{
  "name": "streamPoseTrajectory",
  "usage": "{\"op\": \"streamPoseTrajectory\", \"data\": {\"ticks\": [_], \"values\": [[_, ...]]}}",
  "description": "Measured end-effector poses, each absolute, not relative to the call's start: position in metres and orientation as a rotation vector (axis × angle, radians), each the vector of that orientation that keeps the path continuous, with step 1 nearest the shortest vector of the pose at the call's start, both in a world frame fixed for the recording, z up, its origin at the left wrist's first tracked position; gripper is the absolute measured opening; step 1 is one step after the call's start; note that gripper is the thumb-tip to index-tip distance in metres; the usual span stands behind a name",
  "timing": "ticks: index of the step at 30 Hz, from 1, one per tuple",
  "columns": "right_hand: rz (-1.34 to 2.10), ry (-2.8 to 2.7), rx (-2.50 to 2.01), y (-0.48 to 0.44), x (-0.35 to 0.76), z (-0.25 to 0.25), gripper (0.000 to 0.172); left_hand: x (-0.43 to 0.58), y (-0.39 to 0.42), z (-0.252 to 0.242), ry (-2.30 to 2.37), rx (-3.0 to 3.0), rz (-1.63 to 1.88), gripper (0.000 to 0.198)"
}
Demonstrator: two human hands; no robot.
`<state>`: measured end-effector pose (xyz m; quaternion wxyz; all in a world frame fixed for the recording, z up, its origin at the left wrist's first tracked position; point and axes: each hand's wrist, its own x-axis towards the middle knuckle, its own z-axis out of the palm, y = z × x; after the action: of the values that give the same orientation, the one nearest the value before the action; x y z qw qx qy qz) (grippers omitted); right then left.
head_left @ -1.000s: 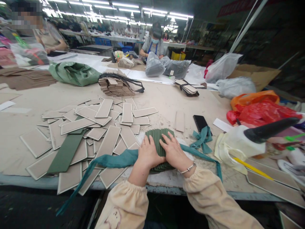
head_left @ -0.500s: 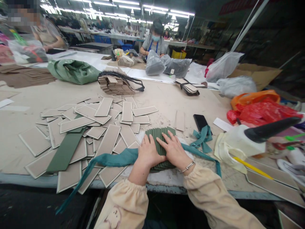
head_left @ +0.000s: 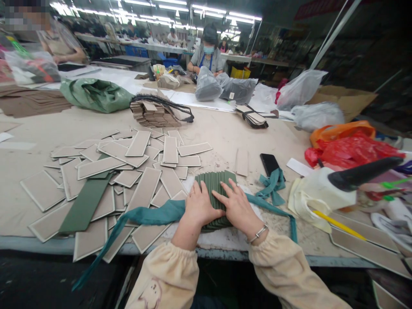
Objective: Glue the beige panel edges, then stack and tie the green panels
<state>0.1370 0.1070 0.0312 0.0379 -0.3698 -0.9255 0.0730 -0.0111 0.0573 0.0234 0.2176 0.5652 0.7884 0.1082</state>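
A tight row of thin green panels (head_left: 214,182) stands between my hands near the table's front edge, with the panels on edge and slightly fanned. My left hand (head_left: 201,204) grips the row's left side, its thumb reaching across the near part. On the right side, my right hand (head_left: 240,208) holds the same row, fingers spread over the top. A teal cloth strip (head_left: 161,214) comes out from the row on the left and hangs over the table edge. Its other end (head_left: 273,204) runs off to the right. Whether the strip passes under the panels is hidden.
Loose beige panels (head_left: 143,189) with pale edges lie piled on the left, with a long green panel (head_left: 85,204) among them. To the right are a phone (head_left: 269,164), a white bottle (head_left: 325,189) with a black nozzle and a red bag (head_left: 350,150). A co-worker (head_left: 207,56) sits across.
My right hand has shifted slightly right and down on the green panels, its fingers still spread over them. The whole view has moved a little; the left hand keeps its hold.
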Motion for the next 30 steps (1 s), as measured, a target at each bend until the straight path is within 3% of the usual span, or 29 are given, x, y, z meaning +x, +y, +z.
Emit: {"op": "streamPoseTrajectory", "data": {"ticks": [4,7,10,13,17,30], "values": [[0.409,-2.571,-1.256,0.115,0.137,0.013,0.053,-0.015,0.056,0.024,2.162,1.586,0.288,0.128],[0.535,-2.383,-1.246,0.111,0.145,0.000,0.050,-0.021,0.056,0.022,2.139,1.616,0.288,0.112],[0.551,-2.364,-1.262,0.101,0.146,-0.004,0.062,-0.025,0.059,0.021,2.165,1.615,0.294,0.087],[0.565,-2.415,-1.299,0.091,0.140,0.001,0.079,-0.024,0.063,0.020,2.197,1.607,0.306,0.076],[0.626,-2.430,-1.370,0.086,0.136,0.010,0.087,-0.022,0.066,0.021,2.199,1.604,0.297,0.078],[0.652,-2.414,-1.350,0.087,0.149,0.012,0.081,-0.021,0.066,0.021,2.204,1.602,0.290,0.084]]}}
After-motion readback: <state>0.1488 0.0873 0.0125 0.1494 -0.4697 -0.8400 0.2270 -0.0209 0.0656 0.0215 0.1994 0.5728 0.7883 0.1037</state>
